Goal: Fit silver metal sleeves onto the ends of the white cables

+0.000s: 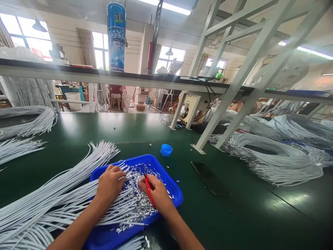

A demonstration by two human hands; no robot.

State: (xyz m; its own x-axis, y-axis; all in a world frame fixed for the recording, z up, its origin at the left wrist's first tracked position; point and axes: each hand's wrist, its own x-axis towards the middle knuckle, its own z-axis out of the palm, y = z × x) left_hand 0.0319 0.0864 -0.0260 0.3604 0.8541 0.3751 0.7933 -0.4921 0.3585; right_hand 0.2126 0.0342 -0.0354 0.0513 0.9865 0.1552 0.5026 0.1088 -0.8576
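Note:
A blue tray (169,177) lies on the green table, with many small silver metal pieces (144,206) in it. Over its left side spread the ends of a bundle of thin white wires (65,189). My left hand (110,184) is closed on some of these wires, its fingers curled near their ends. In the tray's right half, just above the metal pieces, my right hand (160,196) grips a slim red-handled tool (149,191) with a dark tip. The tool's working end is too small to make out.
Right of the tray lie a blue cap (166,150) and a dark phone (209,177). Coiled white wires (275,156) lie at the right, beyond a slanted metal frame (234,86). A blue spray can (116,36) stands on the shelf (145,79) above the table.

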